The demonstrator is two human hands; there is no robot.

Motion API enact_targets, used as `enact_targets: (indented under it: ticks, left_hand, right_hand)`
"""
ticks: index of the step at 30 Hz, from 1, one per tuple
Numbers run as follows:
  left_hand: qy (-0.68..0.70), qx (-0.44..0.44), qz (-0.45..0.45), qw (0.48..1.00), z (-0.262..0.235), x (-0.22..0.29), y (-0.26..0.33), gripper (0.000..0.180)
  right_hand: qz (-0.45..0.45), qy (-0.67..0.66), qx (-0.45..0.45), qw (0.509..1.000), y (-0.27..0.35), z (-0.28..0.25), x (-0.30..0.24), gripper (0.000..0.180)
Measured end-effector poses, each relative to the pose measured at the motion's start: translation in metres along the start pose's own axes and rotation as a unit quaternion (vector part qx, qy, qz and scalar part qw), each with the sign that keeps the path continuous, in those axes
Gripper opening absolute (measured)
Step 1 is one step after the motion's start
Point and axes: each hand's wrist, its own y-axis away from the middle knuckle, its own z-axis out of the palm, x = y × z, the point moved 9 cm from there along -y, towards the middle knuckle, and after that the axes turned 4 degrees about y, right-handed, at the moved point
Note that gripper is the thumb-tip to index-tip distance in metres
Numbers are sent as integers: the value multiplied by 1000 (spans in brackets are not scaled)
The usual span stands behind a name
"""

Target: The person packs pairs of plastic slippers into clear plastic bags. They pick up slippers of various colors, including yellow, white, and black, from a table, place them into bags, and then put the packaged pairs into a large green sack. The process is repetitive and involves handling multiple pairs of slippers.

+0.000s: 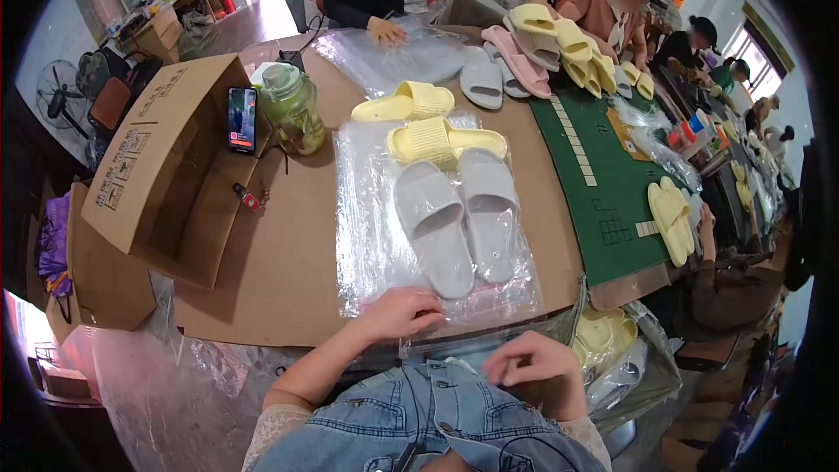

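Grey slippers, one pair, lie side by side on the right half of the bags, a flat layer of clear plastic ones. Soles are down, straps up; toes face the far edge of the bags, heels the near edge. Two yellow slippers lie crosswise at the far end of the bags, strap ends opposed; whether the nearer one touches the grey toes cannot be told.

Left hand is at the near edge of the bags, palm down, fingers curled partway in; whether it grips any film cannot be determined. Right hand is off the near right corner of the bags, above the denim lap, part open with fingers loosely bent, with nothing seen in its grasp.

Cardboard lies under the bags and extends left of them. Also left of the bags: an open box on its side, a phone upright at its edge, a small red bottle and a green lidded jar.

Right of the bags is a green board bearing a yellow pair. Beyond the bags, a co-worker's hand rests on a loose plastic sheet; mixed slippers are heaped to the far right of the bags.
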Motion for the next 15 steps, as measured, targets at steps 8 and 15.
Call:
enact_targets:
  ticks: [8, 15]
  left_hand:
    - [32, 40, 27, 998, -2, -2, 3, 27]
    - [51, 53, 43, 996, -5, 6, 8, 27]
  right_hand:
    - [-24, 285, 422, 860, -69, -96, -46, 35]
    - [88, 419, 464, 776, -138, -114, 2, 56]
